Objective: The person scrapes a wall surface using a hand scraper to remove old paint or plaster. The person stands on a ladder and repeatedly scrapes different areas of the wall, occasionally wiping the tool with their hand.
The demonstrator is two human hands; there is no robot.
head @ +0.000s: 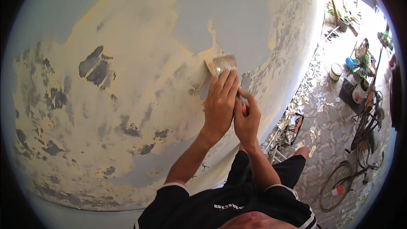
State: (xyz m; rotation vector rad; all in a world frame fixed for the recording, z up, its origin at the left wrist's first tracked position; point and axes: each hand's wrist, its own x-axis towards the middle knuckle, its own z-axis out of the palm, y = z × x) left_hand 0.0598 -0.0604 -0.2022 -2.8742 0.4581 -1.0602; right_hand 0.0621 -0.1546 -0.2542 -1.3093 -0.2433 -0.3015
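Observation:
A wall (136,79) with peeling paint fills the view before me, with gray-blue paint left in large patches and a cream layer bared between them. Against it lies the wide metal blade of a scraper (224,63), at the lower edge of a gray-blue patch. My right hand (248,114) is closed around the scraper's black and red handle. The fingers of my left hand (221,101) lie flat and close together over the lower part of the blade, beside the handle.
Paint flakes (294,101) litter the paved floor (321,140) along the wall's foot. A shallow tray (294,128) lies among them. Farther right are a lidded bucket (335,71), a white pail (360,92), potted plants (344,24) and a bicycle wheel (336,186).

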